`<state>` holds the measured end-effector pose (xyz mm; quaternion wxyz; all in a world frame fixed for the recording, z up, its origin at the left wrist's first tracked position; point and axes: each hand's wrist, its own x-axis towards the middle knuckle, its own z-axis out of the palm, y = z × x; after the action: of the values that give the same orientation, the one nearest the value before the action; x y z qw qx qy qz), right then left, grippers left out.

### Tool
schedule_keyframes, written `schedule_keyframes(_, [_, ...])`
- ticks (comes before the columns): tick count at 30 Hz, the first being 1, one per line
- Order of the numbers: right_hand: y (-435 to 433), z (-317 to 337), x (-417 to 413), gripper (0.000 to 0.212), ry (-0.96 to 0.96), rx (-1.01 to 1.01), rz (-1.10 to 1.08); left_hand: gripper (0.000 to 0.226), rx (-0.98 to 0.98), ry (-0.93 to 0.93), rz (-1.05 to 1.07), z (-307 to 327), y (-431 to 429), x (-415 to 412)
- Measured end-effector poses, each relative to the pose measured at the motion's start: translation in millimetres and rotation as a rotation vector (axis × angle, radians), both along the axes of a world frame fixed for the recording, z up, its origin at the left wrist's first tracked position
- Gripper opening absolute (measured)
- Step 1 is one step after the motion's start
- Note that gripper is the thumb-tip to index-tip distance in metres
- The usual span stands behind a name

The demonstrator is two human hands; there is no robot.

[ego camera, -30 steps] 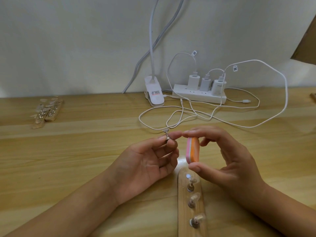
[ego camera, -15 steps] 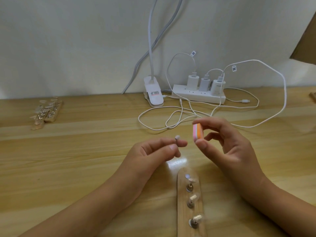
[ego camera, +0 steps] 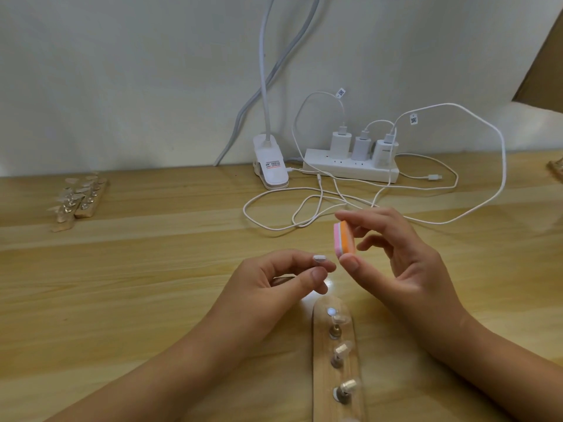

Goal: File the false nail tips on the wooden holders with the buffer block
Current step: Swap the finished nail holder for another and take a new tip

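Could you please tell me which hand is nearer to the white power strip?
The right hand, holding the buffer block, is directly in front of the power strip. The left hand, pinching a nail tip, is closer to the camera and further left.

Your wooden table [ego camera: 146, 287], wooden holder [ego camera: 323, 376] of nail tips [ego camera: 342, 350] nearest you, more holders [ego camera: 88, 205] far left, lamp clip [ego camera: 272, 170], power strip [ego camera: 350, 169] and loose white cables [ego camera: 304, 208] at back.
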<state>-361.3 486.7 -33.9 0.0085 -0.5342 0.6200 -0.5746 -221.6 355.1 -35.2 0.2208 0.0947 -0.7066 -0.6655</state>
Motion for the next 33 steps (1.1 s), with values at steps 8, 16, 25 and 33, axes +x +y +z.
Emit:
schedule_keyframes(8, [0.0,-4.6,3.3,0.046,0.226,0.043,0.014,0.017,-0.339,-0.004,0.131,-6.5,-0.9,2.4])
schedule_keyframes(16, [-0.3,-5.6,4.2,0.043,0.259,0.064,-0.002,0.014,-0.455,0.008,0.170,-3.7,-0.7,1.7])
schedule_keyframes(25, [-1.8,-4.7,0.5,0.043,0.205,0.058,-0.023,0.016,-0.497,0.018,0.166,-4.7,-0.9,2.3])
schedule_keyframes(33, [-0.8,-6.4,-1.6,0.044,0.278,0.033,-0.025,0.012,-0.419,0.003,0.141,-8.3,-4.1,0.6])
